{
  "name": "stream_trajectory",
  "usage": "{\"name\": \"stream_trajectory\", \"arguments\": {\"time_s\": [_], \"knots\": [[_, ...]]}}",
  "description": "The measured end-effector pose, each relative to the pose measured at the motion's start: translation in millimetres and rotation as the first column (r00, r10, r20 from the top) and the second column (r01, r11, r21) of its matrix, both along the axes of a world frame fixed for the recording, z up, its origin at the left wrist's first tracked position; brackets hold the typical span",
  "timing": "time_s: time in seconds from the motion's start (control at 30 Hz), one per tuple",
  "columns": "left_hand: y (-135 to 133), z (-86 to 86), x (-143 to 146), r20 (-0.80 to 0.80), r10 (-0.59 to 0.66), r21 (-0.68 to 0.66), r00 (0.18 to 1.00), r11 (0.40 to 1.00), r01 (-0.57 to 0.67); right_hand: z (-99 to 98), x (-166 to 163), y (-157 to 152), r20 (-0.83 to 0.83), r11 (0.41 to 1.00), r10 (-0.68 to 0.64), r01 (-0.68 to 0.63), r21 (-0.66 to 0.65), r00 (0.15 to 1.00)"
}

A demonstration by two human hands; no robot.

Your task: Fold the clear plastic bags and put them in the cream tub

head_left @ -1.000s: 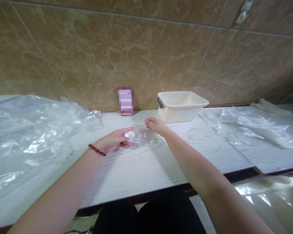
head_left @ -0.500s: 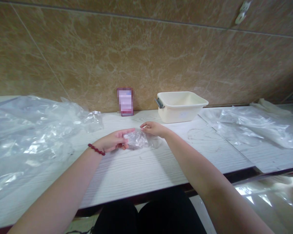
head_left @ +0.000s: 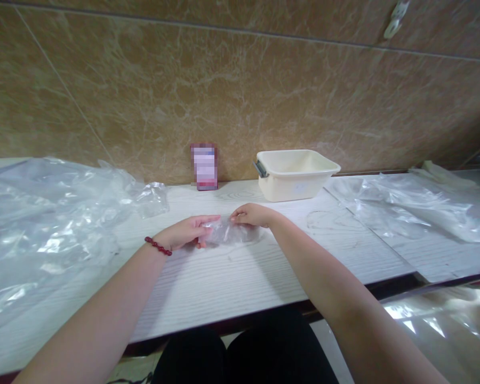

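Two grips on one crumpled clear bag [head_left: 229,233], mid-worktop [head_left: 224,282]
Left grip [head_left: 186,233] and right grip [head_left: 251,215] each pinch an end tight; cream tub [head_left: 296,176] behind looks empty, loose plastic sheeting [head_left: 52,213] lies left.

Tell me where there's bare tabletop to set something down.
Bare table runs from the left hand and right hand to the near edge, and between right hand and cream tub. Clear plastic heap crowds the left; sheets cover the right.
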State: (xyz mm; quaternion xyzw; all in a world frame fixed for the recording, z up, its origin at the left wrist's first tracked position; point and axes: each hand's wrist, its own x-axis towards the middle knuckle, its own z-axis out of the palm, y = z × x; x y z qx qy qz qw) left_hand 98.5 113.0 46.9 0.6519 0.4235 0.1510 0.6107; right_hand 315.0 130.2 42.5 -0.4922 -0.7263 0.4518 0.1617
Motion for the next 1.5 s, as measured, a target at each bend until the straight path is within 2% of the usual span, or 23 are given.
{"name": "stream_trajectory", "arguments": {"time_s": [0.13, 0.2, 0.27, 0.37, 0.4, 0.47, 0.53, 0.63, 0.77, 0.83, 0.9, 0.97, 1.03, 1.1, 1.2, 1.37, 1.5], "knots": [[3, -2.6, 1, -0.066, 0.086, 0.183, 0.994, 0.98, -0.072, -5.3, 0, 3, 0.004, 1.0, 0.002, -0.002, 0.001, 1.0], [6, -5.5, 0, -0.158, 0.128, 0.332, 0.979, 0.941, -0.07, -8.5, 0, 4, 0.006, 1.0, -0.004, 0.005, -0.003, 1.0], [11, -8.8, -2, -0.255, 0.211, 0.529, 0.944, 0.847, -0.047, -11.5, -1, 6, 0.012, 1.0, -0.007, 0.007, 0.004, 1.0], [14, -12.2, 0, -0.284, 0.327, 0.796, 0.901, 0.604, 0.032, -14.4, -2, 7, 0.052, 0.999, -0.015, 0.013, 0.033, 0.999], [13, -12.9, 2, -0.286, 0.324, 0.838, 0.902, 0.542, 0.07, -14.8, -2, 7, 0.068, 0.999, -0.019, 0.016, 0.05, 0.998], [10, -14.8, 9, -0.327, 0.254, 0.859, 0.91, 0.481, 0.175, -15.0, -2, 7, 0.088, 0.997, -0.017, 0.01, 0.08, 0.996], [5, -18.6, 17, -0.412, 0.171, 0.837, 0.895, 0.46, 0.298, -15.0, -2, 7, 0.09, 0.995, -0.001, -0.009, 0.102, 0.996], [-1, -28.0, 28, -0.529, 0.157, 0.792, 0.834, 0.445, 0.419, -15.7, -2, 6, 0.082, 0.993, 0.012, -0.022, 0.115, 0.997], [-4, -37.9, 33, -0.608, 0.169, 0.745, 0.776, 0.46, 0.483, -14.6, -4, 7, 0.141, 0.99, -0.039, 0.019, 0.138, 0.989], [-4, -39.0, 33, -0.623, 0.183, 0.737, 0.761, 0.462, 0.492, -9.9, -6, 6, 0.238, 0.98, -0.13, 0.089, 0.176, 0.963], [-5, -38.8, 33, -0.626, 0.195, 0.741, 0.755, 0.451, 0.498, -1.9, -10, 1, 0.316, 0.928, -0.281, 0.173, 0.329, 0.906], [-6, -39.3, 33, -0.617, 0.21, 0.755, 0.758, 0.428, 0.496, 7.0, -17, -8, 0.303, 0.83, -0.403, 0.205, 0.518, 0.864], [-7, -41.3, 33, -0.601, 0.232, 0.773, 0.765, 0.414, 0.482, 13.1, -29, -22, 0.25, 0.787, -0.407, 0.198, 0.584, 0.879], [-8, -44.0, 34, -0.592, 0.241, 0.778, 0.769, 0.42, 0.467, 13.1, -46, -36, 0.222, 0.81, -0.355, 0.18, 0.558, 0.908], [-8, -46.9, 34, -0.576, 0.198, 0.775, 0.793, 0.44, 0.453, 1.2, -69, -50, 0.21, 0.84, -0.27, 0.123, 0.528, 0.94], [-8, -47.8, 35, -0.565, 0.162, 0.769, 0.809, 0.46, 0.444, -23.7, -82, -46, 0.197, 0.859, -0.236, 0.11, 0.501, 0.952], [-6, -50.7, 35, -0.565, 0.176, 0.789, 0.806, 0.401, 0.465, -28.8, -78, -38, 0.185, 0.867, -0.247, 0.132, 0.481, 0.951]]}}
